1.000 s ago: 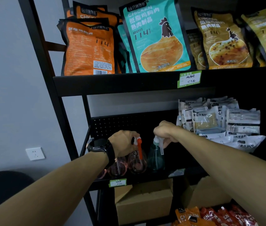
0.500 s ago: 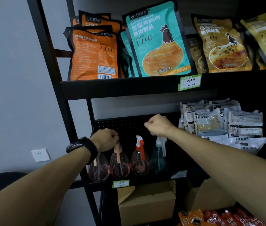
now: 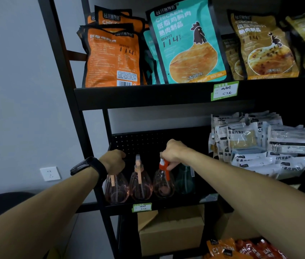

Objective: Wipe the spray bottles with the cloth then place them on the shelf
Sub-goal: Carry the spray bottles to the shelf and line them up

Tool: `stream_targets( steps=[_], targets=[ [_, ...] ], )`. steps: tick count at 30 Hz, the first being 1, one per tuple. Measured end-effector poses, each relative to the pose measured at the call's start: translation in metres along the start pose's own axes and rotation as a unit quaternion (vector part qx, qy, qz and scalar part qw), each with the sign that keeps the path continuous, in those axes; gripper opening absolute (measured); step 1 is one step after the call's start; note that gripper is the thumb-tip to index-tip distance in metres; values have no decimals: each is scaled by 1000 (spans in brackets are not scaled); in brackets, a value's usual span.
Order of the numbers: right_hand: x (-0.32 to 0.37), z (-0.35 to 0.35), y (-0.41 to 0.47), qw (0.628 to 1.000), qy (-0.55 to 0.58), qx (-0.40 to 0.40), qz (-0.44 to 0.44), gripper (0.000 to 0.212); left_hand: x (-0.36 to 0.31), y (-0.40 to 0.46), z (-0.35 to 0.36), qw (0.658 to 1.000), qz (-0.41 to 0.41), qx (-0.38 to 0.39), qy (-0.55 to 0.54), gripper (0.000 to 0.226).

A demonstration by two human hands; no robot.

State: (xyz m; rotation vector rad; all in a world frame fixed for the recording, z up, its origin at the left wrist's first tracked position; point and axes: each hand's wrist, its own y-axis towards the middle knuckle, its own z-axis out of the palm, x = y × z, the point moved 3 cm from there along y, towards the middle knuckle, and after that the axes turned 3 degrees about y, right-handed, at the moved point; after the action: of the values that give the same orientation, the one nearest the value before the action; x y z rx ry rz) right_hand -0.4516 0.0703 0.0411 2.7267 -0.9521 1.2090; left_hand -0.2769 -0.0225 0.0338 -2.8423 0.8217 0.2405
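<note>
On the middle shelf (image 3: 148, 207), four spray bottles in a row: pink bottle (image 3: 117, 191) at far left, peach-capped bottle (image 3: 140, 186) beside it, red-capped bottle (image 3: 164, 184) next, teal bottle (image 3: 184, 181) rightmost, partly hidden behind the right forearm. Left hand (image 3: 113, 161), fingers curled over the pink bottle's top, gripping its head. Right hand (image 3: 174, 152), fingers curled down onto the red-capped bottle's trigger head, pinching it. Black watch (image 3: 87, 166) on the left wrist. Above, snack pouches (image 3: 187, 45); to the right, white packets (image 3: 260, 146); below, a cardboard box (image 3: 170, 232). No cloth visible.
</note>
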Motion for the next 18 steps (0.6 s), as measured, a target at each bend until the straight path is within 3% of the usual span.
stream_targets(
  steps=[10,15,18],
  targets=[
    [0,-1,-5,1000,1,-5,-2,16,1,-4,-2,999,21,-13,-30,49],
    [2,-46,-8,988,-35,-130,-75,32,-14,-10,-17,990,78,-93,-67,38],
    [-9,-71,-11,983,-75,-150,-68,33,-25,-12,-19,989,102,-81,-73,31]
  ],
)
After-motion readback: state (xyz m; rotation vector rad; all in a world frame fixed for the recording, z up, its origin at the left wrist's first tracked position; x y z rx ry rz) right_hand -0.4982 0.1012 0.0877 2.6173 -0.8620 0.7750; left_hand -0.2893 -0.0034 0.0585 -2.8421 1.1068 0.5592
